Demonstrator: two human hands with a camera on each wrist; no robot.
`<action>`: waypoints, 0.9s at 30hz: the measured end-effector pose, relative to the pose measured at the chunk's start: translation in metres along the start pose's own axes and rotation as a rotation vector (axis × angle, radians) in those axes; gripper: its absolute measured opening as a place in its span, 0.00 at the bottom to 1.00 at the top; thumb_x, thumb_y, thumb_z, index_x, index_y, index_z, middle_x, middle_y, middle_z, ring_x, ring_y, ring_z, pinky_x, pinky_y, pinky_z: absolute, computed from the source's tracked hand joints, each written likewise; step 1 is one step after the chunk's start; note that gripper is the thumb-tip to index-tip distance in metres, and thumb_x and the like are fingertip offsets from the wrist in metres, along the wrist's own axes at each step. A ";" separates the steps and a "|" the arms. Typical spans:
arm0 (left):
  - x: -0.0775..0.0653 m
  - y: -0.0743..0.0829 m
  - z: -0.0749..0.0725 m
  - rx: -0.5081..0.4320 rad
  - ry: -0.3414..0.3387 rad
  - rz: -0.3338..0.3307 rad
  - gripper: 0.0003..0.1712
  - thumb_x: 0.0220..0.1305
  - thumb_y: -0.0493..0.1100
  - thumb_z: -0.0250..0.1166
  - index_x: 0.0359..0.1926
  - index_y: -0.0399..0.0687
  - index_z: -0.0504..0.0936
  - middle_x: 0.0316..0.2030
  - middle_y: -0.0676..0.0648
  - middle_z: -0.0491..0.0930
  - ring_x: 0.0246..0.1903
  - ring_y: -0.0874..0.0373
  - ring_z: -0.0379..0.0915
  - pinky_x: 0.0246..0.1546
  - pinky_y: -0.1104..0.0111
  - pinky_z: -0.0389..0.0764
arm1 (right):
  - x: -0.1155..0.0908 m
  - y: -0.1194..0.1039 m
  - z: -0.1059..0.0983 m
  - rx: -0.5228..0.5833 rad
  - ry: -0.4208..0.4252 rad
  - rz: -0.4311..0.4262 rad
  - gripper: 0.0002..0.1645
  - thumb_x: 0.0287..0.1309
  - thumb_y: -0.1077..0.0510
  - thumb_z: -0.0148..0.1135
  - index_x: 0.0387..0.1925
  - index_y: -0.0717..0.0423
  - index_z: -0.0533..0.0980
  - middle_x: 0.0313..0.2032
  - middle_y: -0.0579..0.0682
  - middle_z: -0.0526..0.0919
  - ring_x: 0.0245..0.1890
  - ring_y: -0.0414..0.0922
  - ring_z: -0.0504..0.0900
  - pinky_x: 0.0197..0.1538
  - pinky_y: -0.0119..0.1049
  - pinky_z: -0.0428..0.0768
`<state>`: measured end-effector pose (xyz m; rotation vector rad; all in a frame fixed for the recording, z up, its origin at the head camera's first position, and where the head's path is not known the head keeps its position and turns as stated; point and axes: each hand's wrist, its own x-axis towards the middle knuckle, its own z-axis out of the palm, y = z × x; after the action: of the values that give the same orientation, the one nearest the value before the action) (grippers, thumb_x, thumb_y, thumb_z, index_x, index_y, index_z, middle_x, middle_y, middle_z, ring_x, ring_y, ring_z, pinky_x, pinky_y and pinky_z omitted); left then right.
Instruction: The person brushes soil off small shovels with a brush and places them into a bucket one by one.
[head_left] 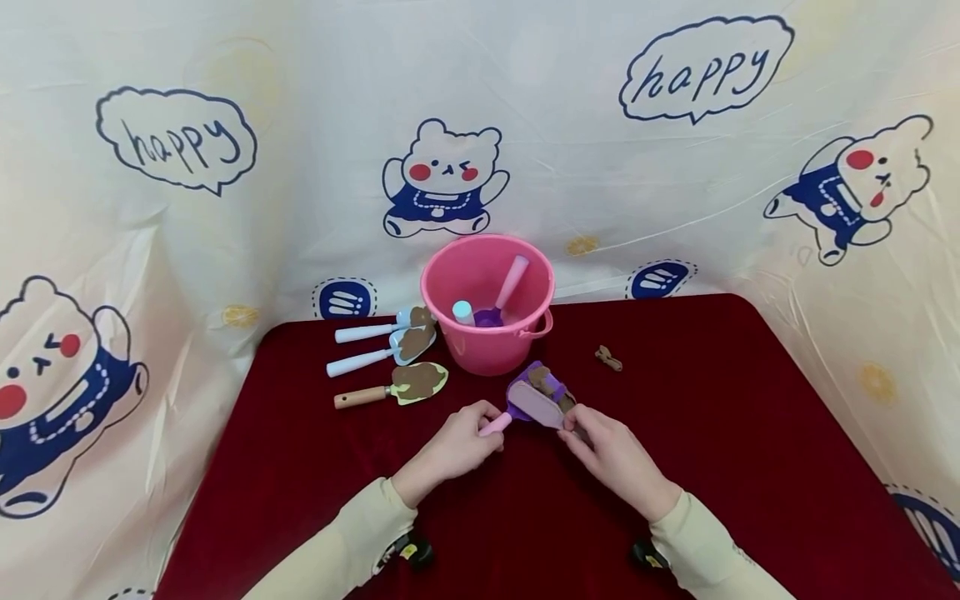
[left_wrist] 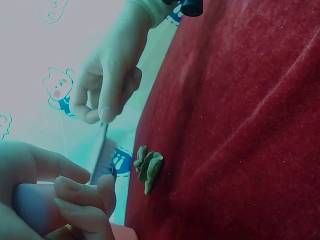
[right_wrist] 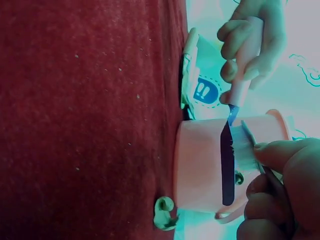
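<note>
My left hand (head_left: 465, 437) grips the pink handle (head_left: 496, 425) of a small toy shovel, its purple blade (head_left: 517, 392) raised over the table before the bucket. Brown clay-like stuff (head_left: 542, 379) covers part of that blade. A brush (head_left: 536, 405) is held by its handle in my right hand (head_left: 618, 458), the thumb and fingers closed round it. In the right wrist view its pale bristles (right_wrist: 243, 150) meet the blade. The brush back hides some of the blade in the head view.
Behind the hands stands a pink bucket (head_left: 487, 354) holding a pink-handled purple shovel (head_left: 512, 283) and a light blue handle (head_left: 462, 312). Left of it lie two light blue shovels (head_left: 360, 362) and a wooden-handled trowel (head_left: 363, 397), blades coated brown. A brown lump (head_left: 608, 358) lies to the right.
</note>
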<state>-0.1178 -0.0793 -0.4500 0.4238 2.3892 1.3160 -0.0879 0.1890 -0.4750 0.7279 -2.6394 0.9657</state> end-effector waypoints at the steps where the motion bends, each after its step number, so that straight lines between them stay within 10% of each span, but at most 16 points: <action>1: 0.000 0.000 0.000 0.002 -0.002 -0.005 0.16 0.64 0.37 0.62 0.52 0.35 0.78 0.28 0.53 0.84 0.23 0.62 0.71 0.26 0.70 0.73 | 0.000 0.000 0.000 -0.003 -0.008 0.006 0.14 0.65 0.62 0.71 0.38 0.46 0.72 0.29 0.35 0.70 0.24 0.30 0.67 0.26 0.26 0.71; 27: -0.004 -0.003 -0.005 -0.024 -0.025 -0.024 0.16 0.66 0.37 0.62 0.52 0.33 0.78 0.28 0.52 0.84 0.19 0.63 0.70 0.21 0.70 0.71 | 0.004 0.010 -0.011 -0.015 0.023 0.112 0.13 0.66 0.64 0.70 0.38 0.48 0.72 0.29 0.38 0.74 0.22 0.32 0.65 0.25 0.28 0.70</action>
<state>-0.1165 -0.0860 -0.4493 0.4015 2.3484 1.3200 -0.0957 0.2013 -0.4700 0.5670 -2.6892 0.9765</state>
